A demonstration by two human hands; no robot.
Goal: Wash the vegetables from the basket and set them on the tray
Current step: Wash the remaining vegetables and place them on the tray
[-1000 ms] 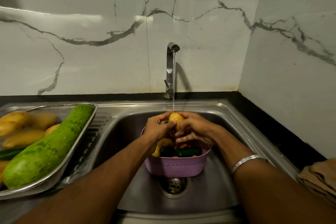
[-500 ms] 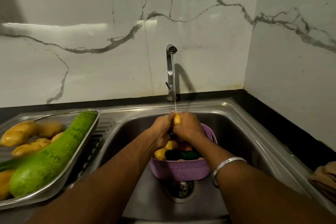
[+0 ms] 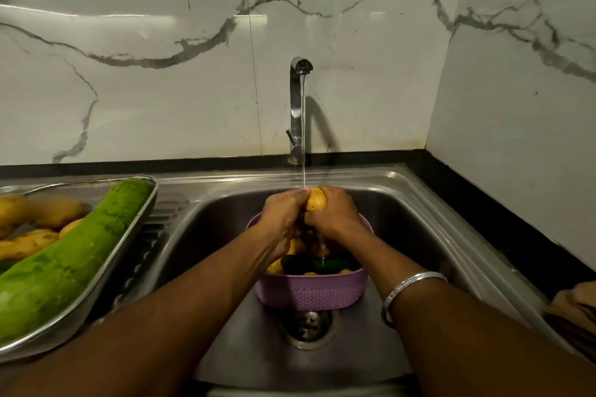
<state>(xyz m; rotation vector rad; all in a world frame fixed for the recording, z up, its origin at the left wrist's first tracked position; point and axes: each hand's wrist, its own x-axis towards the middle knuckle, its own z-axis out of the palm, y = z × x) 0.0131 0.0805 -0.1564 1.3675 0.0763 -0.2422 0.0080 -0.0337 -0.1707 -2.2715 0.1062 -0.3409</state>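
Both hands (image 3: 317, 217) grip potato (image 3: 316, 199), seemingly upright.

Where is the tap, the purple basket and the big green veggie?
tap (image 3: 296, 106): head view, on its upright pipe.
basket (image 3: 309, 295): head view, on its near wall.
gourd (image 3: 71, 263): head view, on its middle.

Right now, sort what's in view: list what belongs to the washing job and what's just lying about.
Job: potato held under the tap by left hand and right hand; purple basket in the sink; tray with gourd.
Lying about: cloth at right; bracelet.
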